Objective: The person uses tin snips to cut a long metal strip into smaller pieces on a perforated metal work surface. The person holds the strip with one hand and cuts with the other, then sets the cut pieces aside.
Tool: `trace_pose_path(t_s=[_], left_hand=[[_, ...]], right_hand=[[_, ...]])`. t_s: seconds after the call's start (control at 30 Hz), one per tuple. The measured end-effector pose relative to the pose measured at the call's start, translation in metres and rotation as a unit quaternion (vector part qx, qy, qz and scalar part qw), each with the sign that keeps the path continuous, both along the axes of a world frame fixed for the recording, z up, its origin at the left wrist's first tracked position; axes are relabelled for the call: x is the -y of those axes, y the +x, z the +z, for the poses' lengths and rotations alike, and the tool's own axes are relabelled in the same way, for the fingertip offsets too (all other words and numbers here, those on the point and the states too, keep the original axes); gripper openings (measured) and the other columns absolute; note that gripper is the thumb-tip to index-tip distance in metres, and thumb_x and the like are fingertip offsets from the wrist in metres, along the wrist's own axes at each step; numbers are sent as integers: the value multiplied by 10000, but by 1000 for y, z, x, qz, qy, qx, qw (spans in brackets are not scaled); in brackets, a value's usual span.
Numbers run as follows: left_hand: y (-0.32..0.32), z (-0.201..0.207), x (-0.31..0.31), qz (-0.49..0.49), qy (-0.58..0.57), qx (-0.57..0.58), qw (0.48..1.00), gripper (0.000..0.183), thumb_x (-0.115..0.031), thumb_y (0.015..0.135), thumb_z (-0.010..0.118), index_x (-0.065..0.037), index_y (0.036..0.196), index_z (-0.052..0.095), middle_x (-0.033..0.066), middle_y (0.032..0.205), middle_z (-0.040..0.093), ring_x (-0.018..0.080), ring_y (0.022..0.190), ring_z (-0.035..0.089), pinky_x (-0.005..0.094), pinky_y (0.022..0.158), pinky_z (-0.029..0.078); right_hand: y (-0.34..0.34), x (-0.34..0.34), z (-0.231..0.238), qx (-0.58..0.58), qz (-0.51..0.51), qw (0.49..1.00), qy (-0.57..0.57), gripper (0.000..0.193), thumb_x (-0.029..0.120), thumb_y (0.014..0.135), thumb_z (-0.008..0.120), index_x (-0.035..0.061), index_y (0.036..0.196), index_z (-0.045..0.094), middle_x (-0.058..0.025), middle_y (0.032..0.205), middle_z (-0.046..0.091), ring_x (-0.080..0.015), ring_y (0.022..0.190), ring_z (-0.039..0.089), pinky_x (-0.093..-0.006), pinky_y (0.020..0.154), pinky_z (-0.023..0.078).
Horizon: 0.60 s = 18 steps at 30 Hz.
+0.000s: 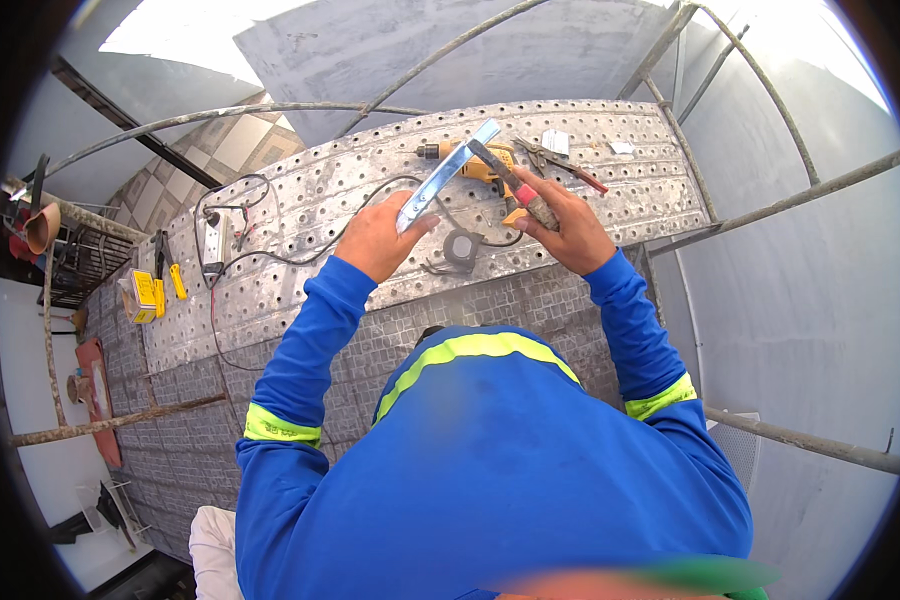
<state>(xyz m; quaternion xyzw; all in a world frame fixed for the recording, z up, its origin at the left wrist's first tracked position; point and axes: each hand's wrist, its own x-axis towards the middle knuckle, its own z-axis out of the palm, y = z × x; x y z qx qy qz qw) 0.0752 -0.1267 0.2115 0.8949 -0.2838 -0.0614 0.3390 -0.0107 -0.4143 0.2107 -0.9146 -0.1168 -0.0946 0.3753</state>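
Observation:
My left hand (375,238) is closed round the lower end of a shiny metal channel strip (436,186), which slants up to the right. In my right hand (574,228) is a hand tool (523,190) with a dark shaft and a red and brown handle; its exact kind I cannot make out. The tool's far end meets or overlaps the strip near its upper end; contact cannot be told. Behind both lies a yellow power drill (490,163), partly hidden. A grey tape measure (460,248) rests on the platform between my hands.
The perforated metal platform (300,220) carries red-handled pliers (570,165), a white power strip (213,245) with a looping cable, a yellow utility knife (177,281) and a yellow box (140,298). Scaffold pipes (790,195) surround it. Grey walls (800,330) stand right and ahead.

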Motion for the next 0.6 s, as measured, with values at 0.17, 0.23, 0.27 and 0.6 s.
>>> trace_pose_path(t_s=[0.17,0.23,0.27,0.6], left_hand=[[2,0,2,1,-4,8,1000,492,-460,929,666,-21,1149,647,220,929,693,415,870,672,479,777,533],[3,1,2,0,2,-6,1000,491,-463,929,664,-21,1142,644,217,913,690,412,860,671,480,767,530],[4,1,2,2,7,-16,1000,490,-464,930,664,-21,1138,642,215,905,689,410,854,671,480,763,529],[3,5,3,6,4,-2,1000,481,-464,932,661,-29,1137,638,207,894,685,405,849,670,471,760,530]], right_hand=[[2,-1,-2,4,-2,1000,9,654,207,899,743,60,1473,464,-229,1315,609,-359,1229,593,-414,1017,470],[3,-1,-2,2,-1,1000,13,653,212,901,741,54,1471,463,-230,1325,605,-362,1243,586,-415,1026,465],[3,-1,-2,1,-1,1000,15,653,214,902,740,51,1470,462,-230,1330,603,-363,1250,583,-416,1030,462],[5,2,-2,-9,-11,1000,-3,660,233,902,741,62,1475,460,-236,1363,586,-378,1275,564,-416,1040,456]])
